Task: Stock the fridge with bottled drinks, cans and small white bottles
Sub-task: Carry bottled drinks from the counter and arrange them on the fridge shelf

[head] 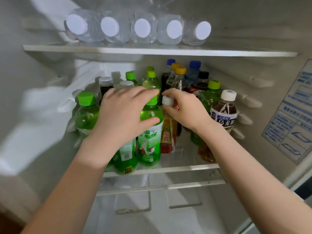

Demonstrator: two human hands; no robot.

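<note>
Both hands reach into the open fridge at the middle shelf (168,168). My left hand (125,114) grips the neck and shoulder of a green bottle (149,142) standing near the shelf's front edge. My right hand (184,108) pinches the top of a small amber bottle with a white cap (167,135) right beside it. Behind them stand several bottles with green, yellow, blue, black and grey caps. A dark tea bottle with a white cap (223,112) stands at the right.
Several clear water bottles (141,29) lie on their sides on the upper shelf (152,51), white caps facing me. Another green bottle (87,114) stands at the left of the middle shelf. A blue-printed label (293,115) covers the right fridge wall. A lower shelf rail (160,186) runs beneath.
</note>
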